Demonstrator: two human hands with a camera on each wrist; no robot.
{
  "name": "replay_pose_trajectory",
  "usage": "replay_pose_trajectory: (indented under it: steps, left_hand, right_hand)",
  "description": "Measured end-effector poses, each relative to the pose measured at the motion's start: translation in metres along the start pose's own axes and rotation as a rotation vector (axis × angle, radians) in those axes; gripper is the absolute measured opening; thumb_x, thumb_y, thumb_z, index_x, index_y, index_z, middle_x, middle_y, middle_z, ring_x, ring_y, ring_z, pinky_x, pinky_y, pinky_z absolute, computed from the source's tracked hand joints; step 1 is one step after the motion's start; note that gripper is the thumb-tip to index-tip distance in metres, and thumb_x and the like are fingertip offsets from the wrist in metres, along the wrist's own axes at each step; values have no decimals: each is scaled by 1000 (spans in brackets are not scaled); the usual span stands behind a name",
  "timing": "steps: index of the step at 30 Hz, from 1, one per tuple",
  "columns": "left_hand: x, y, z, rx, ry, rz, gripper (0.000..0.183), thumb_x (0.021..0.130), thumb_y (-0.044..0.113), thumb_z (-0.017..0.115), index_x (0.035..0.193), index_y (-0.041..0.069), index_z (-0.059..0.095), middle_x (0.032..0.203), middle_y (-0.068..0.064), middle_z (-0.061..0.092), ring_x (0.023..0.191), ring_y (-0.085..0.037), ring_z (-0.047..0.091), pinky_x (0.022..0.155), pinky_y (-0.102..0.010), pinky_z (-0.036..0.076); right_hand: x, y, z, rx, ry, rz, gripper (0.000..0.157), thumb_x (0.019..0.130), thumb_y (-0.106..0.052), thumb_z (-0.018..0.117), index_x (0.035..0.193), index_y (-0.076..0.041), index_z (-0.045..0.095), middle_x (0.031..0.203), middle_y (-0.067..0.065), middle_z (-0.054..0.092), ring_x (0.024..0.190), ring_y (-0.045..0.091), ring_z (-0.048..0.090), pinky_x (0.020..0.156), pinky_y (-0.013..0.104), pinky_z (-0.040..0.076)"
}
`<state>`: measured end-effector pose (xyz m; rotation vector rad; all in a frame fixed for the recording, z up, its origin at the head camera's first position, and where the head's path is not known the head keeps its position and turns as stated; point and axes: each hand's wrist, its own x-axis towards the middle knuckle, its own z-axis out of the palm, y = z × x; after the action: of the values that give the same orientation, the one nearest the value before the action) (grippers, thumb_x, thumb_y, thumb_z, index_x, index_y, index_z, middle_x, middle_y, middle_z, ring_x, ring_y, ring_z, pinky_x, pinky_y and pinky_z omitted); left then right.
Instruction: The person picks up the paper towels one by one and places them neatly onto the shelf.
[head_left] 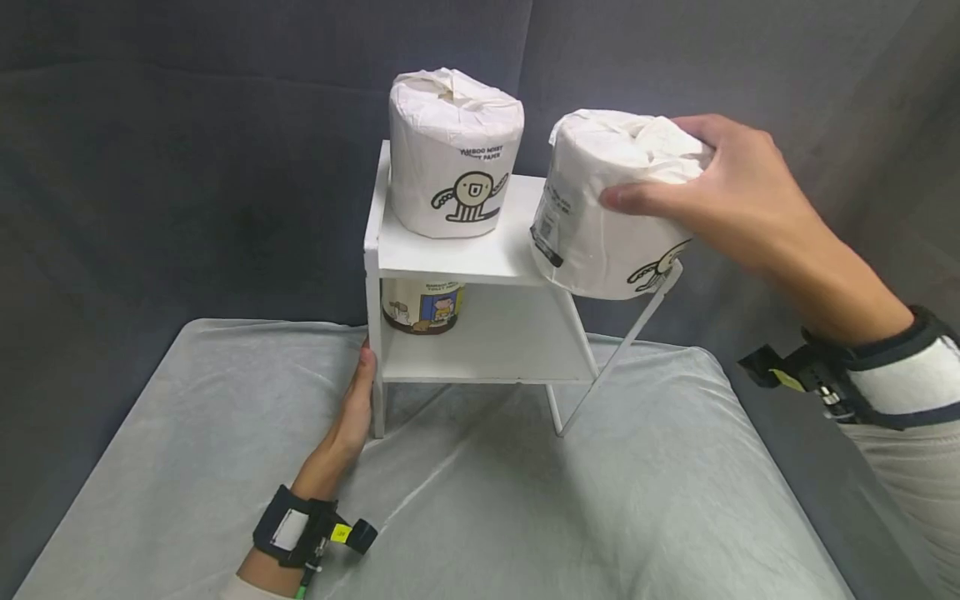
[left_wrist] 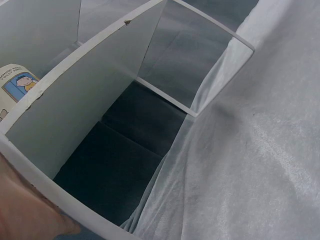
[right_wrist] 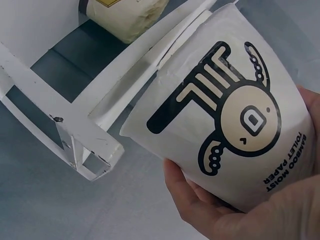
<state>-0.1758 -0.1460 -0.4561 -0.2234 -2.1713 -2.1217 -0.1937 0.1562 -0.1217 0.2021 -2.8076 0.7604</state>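
Observation:
My right hand (head_left: 738,187) grips a wrapped toilet paper roll (head_left: 600,225) near its top, thumb on the near side. The roll is tilted, its lower part at the right end of the small white shelf's top board (head_left: 457,262). In the right wrist view, the printed cartoon figure on this toilet paper roll (right_wrist: 240,110) faces the camera. Against the shelf's left side panel lies my left hand (head_left: 348,429), its fingers extended and partly hidden behind the panel. The left wrist view shows part of that hand (left_wrist: 30,210) beside the panel edge.
A second wrapped roll (head_left: 453,158) stands upright on the top board's left part. On the lower board, a roll with a coloured picture (head_left: 423,310) sits at the left. A slanted metal leg (head_left: 622,350) supports the right side. Grey cloth (head_left: 480,517) covers the table.

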Motion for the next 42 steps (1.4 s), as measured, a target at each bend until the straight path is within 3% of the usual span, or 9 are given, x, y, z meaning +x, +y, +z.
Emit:
replay_pose_trajectory:
  steps: [10, 19, 23, 36, 42]
  left_hand:
    - [0, 0, 0, 0, 3, 5, 81, 99, 60, 5, 158, 7, -10, 165, -13, -13, 150, -26, -12, 118, -51, -8]
    - [1, -1, 2, -21, -9, 45, 79, 99, 60, 6, 158, 9, -10, 165, -12, -13, 150, -26, -13, 117, -52, -9]
    - [0, -2, 2, -31, -9, 29, 82, 99, 61, 7, 158, 6, -10, 165, -15, -14, 150, -28, -14, 117, -53, -10]
    - [-2, -3, 1, -27, -13, -28, 80, 99, 60, 6, 158, 9, -12, 164, -13, -16, 149, -26, -16, 117, -52, -12]
    - [-1, -2, 2, -46, -14, -11, 80, 99, 61, 6, 158, 9, -11, 165, -13, -15, 149, -25, -15, 117, -52, -12]
  right_hand:
    - [24, -5, 17, -41, 5, 8, 92, 63, -70, 75, 134, -15, 57, 112, 5, 65, 96, 19, 59, 76, 36, 45]
    - [36, -8, 29, -44, 34, 96, 111, 58, -78, 71, 145, -13, 46, 122, 5, 60, 105, 19, 60, 84, 35, 51]
    - [41, -9, 31, -49, 42, 126, 115, 57, -81, 69, 146, -12, 43, 125, 5, 58, 106, 19, 59, 84, 36, 51]
    - [56, -15, 38, -79, 34, 146, 115, 54, -85, 66, 141, -11, 46, 115, 7, 62, 97, 21, 64, 80, 34, 53]
    - [61, -17, 40, -110, 46, 151, 110, 56, -85, 64, 136, -11, 48, 113, 9, 62, 95, 23, 63, 78, 35, 52]
